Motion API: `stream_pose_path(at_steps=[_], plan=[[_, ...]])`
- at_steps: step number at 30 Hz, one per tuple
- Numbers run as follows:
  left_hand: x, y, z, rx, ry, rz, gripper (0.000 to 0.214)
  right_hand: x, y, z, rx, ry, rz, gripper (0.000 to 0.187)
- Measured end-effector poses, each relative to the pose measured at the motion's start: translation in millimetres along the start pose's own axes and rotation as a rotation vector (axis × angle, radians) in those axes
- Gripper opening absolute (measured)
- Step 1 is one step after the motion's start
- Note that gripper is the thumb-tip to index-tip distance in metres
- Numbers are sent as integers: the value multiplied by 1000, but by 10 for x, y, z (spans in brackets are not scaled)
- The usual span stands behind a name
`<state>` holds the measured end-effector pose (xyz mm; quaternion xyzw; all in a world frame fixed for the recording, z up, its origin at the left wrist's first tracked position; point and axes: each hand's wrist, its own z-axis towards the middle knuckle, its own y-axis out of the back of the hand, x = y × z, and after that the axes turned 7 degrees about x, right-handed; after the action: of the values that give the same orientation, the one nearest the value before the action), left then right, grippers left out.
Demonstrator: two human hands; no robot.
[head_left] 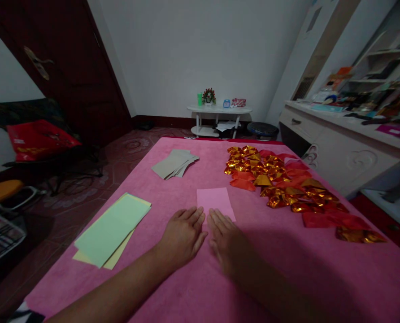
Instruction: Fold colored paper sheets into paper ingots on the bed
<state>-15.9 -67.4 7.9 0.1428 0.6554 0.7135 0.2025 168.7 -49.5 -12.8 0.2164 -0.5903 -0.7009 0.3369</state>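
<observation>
My left hand (183, 235) lies flat on the pink cloth (287, 269), fingers stretched out, fingertips at the near edge of a small pink sheet of paper (214, 199). My right hand (227, 240) lies flat beside it, fingers also extended and touching the sheet's near right corner. Neither hand holds anything. The sheet lies flat in the middle of the table.
A stack of pale green and yellow sheets (110, 229) lies at the left. Grey sheets (174, 163) are fanned further back. Several folded gold and red foil pieces (287, 186) spread along the right. A white cabinet (341, 148) stands right, a small white table (218, 117) behind.
</observation>
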Motion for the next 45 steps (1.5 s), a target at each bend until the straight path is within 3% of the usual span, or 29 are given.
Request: stream_pose_path(at_steps=[2, 6, 10, 14, 19, 29, 35, 40, 45], plan=[[12, 24, 5, -1, -4, 17, 43, -133, 55, -73, -16, -61, -35, 46], [-26, 68, 103, -15, -4, 51, 28, -366, 138, -139, -35, -43, -118, 42], [-105, 53, 238, -54, -62, 69, 21, -357, 85, -74, -109, -107, -150, 36], [-90, 6, 350, -100, -72, 54, 19, -339, 79, 20, -173, -157, -48, 26], [-3, -15, 501, -205, -7, -54, 20, -374, 186, 191, -201, -82, 25, 16], [61, -39, 478, -295, -171, -104, 19, -482, 182, 279, -235, 19, 143, 22], [132, 37, 435, -454, -26, -448, 21, -568, 297, 224, -321, -20, 380, 22], [109, 128, 460, -514, 214, -815, 29, -463, 366, 211, -374, -208, 634, 25], [119, 97, 497, -511, 367, -1121, 31, -440, 347, 213, -399, -383, 702, 28]])
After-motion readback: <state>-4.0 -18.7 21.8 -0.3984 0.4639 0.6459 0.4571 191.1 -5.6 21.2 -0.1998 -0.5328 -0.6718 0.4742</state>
